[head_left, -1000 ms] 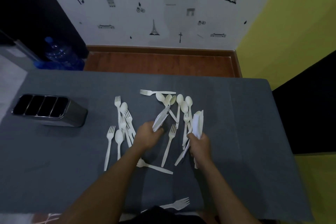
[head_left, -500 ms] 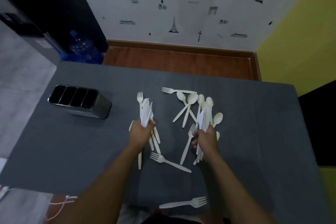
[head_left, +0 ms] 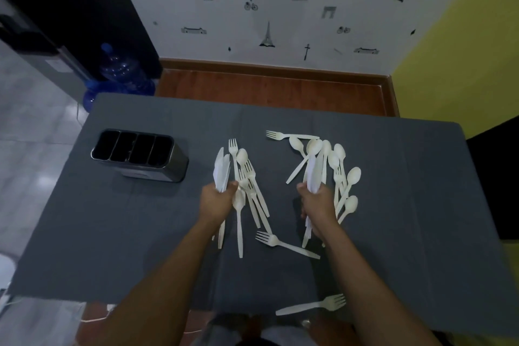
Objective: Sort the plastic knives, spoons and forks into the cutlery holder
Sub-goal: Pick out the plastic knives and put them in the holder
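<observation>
My left hand point(head_left: 216, 202) grips a bundle of white plastic knives point(head_left: 222, 170), blades pointing away from me. My right hand point(head_left: 318, 203) grips a second bundle of knives point(head_left: 314, 174). Between and around my hands lie loose cream forks and spoons: a cluster point(head_left: 247, 177) just right of my left hand, several spoons point(head_left: 341, 174) right of my right hand, one fork point(head_left: 286, 244) between my wrists and one fork point(head_left: 311, 307) at the near edge. The metal cutlery holder point(head_left: 168, 166), with dark compartments, stands to the left of my left hand.
The grey table point(head_left: 140, 233) ends close behind the cutlery at a brown floor strip and a patterned wall. A blue water bottle point(head_left: 118, 70) stands on the floor at the far left, beside dark furniture.
The view has shifted, so the holder and cutlery sit further right in frame. My left hand with its knives has drawn slightly left, away from the central pile; both hands keep their bundles.
</observation>
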The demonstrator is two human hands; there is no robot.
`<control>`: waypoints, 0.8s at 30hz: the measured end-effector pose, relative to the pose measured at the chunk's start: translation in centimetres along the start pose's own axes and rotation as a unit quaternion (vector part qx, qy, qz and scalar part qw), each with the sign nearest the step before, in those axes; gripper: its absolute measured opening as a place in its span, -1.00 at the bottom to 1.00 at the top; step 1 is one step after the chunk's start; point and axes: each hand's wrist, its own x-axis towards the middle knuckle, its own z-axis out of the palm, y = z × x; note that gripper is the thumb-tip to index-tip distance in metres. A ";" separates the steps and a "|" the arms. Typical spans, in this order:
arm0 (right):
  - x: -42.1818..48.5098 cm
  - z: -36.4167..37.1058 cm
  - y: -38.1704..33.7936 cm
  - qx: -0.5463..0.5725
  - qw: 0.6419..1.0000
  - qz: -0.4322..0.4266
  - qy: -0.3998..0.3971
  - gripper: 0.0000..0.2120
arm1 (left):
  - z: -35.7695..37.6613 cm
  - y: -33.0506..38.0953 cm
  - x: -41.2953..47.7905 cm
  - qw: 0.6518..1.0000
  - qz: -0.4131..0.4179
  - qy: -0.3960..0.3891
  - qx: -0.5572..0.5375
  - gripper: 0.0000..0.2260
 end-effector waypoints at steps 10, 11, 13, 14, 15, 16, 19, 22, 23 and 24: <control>-1.8 -1.8 1.2 0.011 0.999 0.025 0.018 -0.85 | 0.0 0.0 0.2 0.999 0.005 -0.028 0.018 -0.64; -2.0 -2.2 1.4 0.014 0.999 0.028 0.026 -0.85 | 0.3 0.1 0.0 0.999 0.003 -0.040 0.012 -0.64; -2.5 -3.0 1.6 0.024 0.998 0.028 0.044 -0.84 | 0.9 0.5 -0.4 0.998 -0.003 -0.067 -0.022 -0.68; -2.6 -3.4 1.7 0.028 0.998 0.027 0.050 -0.83 | 1.2 0.7 -0.6 0.996 -0.005 -0.076 -0.037 -0.71; -2.8 -3.8 1.9 0.034 0.997 0.027 0.057 -0.83 | 1.4 0.9 -0.7 0.995 -0.004 -0.084 -0.046 -0.72; -2.9 -4.3 2.1 0.042 0.997 0.026 0.065 -0.83 | 1.6 1.1 -0.8 0.994 0.002 -0.095 -0.048 -0.72; -3.4 -5.2 2.0 0.060 0.993 0.020 0.095 -0.63 | 2.2 1.6 -1.3 0.992 0.016 -0.117 -0.036 -0.70; -3.9 -5.5 1.7 0.071 0.990 0.012 0.124 -0.69 | 2.5 1.8 -1.1 0.993 0.045 -0.108 0.010 -0.57; -4.2 -5.6 1.6 0.074 0.988 0.007 0.134 -0.71 | 2.5 1.9 -1.0 0.993 0.055 -0.103 0.020 -0.54; -4.2 -5.6 1.5 0.082 0.987 0.001 0.140 -0.72 | 2.5 2.2 -1.0 0.992 0.065 -0.102 0.022 -0.50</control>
